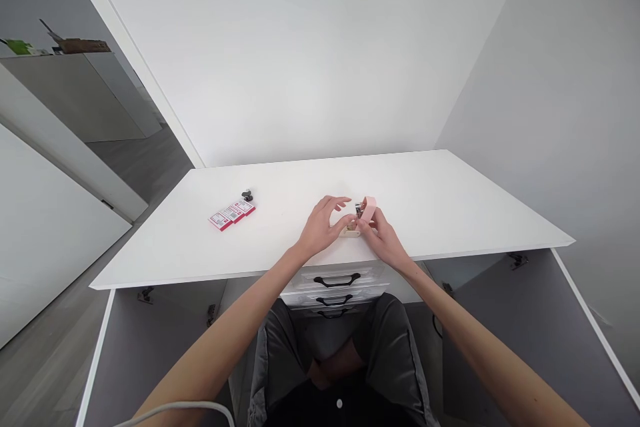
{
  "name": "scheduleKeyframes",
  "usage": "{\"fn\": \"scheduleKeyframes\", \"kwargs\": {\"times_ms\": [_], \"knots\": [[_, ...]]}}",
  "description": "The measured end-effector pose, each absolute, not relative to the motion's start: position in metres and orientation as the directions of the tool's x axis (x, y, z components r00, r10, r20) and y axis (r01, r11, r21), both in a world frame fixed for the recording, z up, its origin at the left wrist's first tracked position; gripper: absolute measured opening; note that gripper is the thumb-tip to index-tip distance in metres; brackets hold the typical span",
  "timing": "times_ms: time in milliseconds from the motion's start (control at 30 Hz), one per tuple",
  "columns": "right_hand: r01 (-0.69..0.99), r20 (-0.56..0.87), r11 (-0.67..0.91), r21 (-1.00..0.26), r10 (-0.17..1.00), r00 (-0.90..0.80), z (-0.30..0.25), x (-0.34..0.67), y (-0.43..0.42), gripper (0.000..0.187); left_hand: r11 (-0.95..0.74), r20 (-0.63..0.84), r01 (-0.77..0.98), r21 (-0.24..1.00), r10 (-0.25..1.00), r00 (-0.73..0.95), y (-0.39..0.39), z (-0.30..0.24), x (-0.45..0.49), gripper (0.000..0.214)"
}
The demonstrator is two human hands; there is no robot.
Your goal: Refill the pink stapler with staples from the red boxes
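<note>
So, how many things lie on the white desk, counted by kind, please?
Pink stapler: 1
Small red-and-white boxes: 3
Small dark object, too small to identify: 1
Total: 5

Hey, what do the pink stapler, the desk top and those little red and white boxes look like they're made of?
The pink stapler: likely matte plastic shell, even pastel colour, with shiny metal inside where it's opened. The desk top: probably white laminated board, smooth, thin flat edge. The boxes: seemingly printed cardboard, flat faces with labels; too small to be sure.
</note>
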State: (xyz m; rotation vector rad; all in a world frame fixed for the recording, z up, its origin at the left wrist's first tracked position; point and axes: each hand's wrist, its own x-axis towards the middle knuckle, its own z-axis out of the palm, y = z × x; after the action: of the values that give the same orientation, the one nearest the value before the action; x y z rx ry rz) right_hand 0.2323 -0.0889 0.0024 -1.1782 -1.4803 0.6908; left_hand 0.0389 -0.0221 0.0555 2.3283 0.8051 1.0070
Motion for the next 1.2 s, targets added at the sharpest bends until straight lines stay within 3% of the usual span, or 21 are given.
{"fn": "scheduleKeyframes", "kwargs": {"times_ms": [200,467,800,900,1000,1200], "knots": [[0.315,0.387,0.349,-0.883,0.920,0.066,0.005,0.231,-0.089,0.045,-0.737,0.500,0.322,0.594,0.652,0.570,-0.020,0.073,0.060,0.020],[0.298,0.351,0.309,-0.903,0.931,0.099,0.007,0.231,-0.088,0.040,-0.620,0.424,0.333,0.711,0.755,0.501,-0.016,0.056,0.037,0.024],[0.300,0.335,0.297,-0.906,0.939,0.080,0.009,0.232,-0.089,0.039,-0.581,0.319,0.380,0.719,0.763,0.562,-0.017,0.035,0.025,0.023],[0.305,0.329,0.292,-0.907,0.941,0.077,0.011,0.232,-0.089,0.039,-0.660,0.343,0.383,0.646,0.700,0.627,-0.013,0.036,0.023,0.023],[0.311,0.328,0.291,-0.905,0.942,0.073,0.011,0.232,-0.090,0.039,-0.790,0.367,0.363,0.494,0.568,0.737,-0.007,0.044,0.021,0.026],[0.330,0.343,0.304,-0.894,0.937,0.066,0.013,0.231,-0.091,0.041,-0.918,0.296,0.310,0.248,0.377,0.878,0.007,0.068,0.019,0.024]]}}
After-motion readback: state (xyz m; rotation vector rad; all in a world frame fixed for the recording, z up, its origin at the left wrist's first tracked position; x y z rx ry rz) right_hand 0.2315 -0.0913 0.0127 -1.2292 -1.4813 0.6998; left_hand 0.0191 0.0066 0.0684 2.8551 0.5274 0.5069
